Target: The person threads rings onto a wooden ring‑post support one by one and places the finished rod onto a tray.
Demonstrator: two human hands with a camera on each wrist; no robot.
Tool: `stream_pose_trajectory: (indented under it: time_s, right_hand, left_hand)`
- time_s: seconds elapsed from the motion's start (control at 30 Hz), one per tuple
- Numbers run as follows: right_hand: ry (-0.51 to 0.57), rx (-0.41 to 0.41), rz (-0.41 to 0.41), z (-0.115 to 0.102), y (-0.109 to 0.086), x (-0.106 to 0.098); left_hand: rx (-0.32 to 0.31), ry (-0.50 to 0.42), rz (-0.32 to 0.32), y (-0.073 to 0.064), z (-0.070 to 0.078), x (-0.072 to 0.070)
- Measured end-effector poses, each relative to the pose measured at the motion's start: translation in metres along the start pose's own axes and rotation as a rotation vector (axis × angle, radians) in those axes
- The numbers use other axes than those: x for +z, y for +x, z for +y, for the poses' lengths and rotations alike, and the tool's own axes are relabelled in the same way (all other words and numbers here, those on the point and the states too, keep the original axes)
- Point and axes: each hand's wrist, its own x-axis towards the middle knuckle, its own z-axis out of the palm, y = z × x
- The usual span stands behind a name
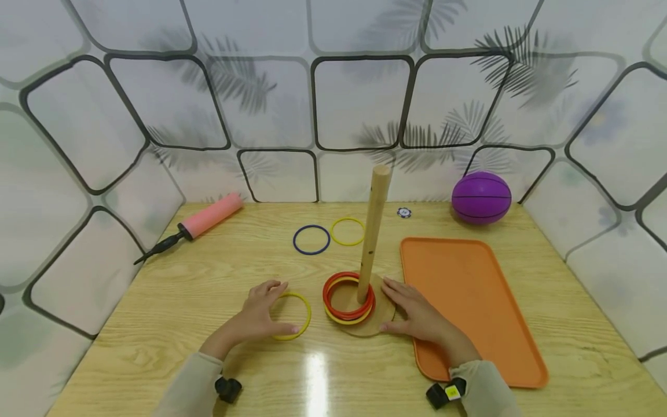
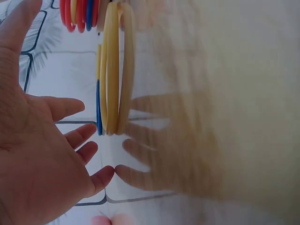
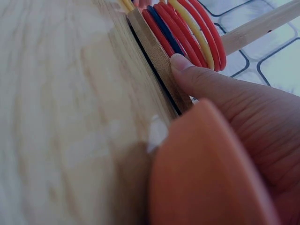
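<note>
My left hand [image 1: 256,313] reaches round a yellow ring [image 1: 308,317] lying on the table. In the left wrist view its fingers are spread, with a gap between them and the yellow ring [image 2: 112,70]. A wooden peg [image 1: 373,231] stands upright on a round wooden base [image 1: 384,307]. Stacked red rings [image 1: 348,317], with yellow and dark blue ones among them, circle the peg's foot. My right hand [image 1: 419,313] holds the base at its right side, fingers at the back and thumb in front. The right wrist view has the thumb against the base's rim [image 3: 154,51].
Behind the peg lie a blue ring [image 1: 297,246] and another yellow ring [image 1: 333,236]. An orange tray [image 1: 469,295] sits under the right forearm. A poker chip [image 1: 404,212], a purple ball [image 1: 482,198] and a pink hand pump [image 1: 213,215] are near the back wall.
</note>
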Motion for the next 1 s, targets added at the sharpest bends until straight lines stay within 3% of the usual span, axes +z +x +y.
stream_pose_trajectory:
  time_s: [0.47,1.0]
  right_hand:
    - [0.007,0.012,-0.004,0.001,0.0002,0.0008]
    - [0.002,0.007,0.001,0.0005,-0.0001,0.001]
  left_hand:
    - [0.011,0.137,-0.012,-0.0022,-0.0062,0.001]
    - [-0.021,0.149,-0.008,-0.0019,-0.0054,0.0017]
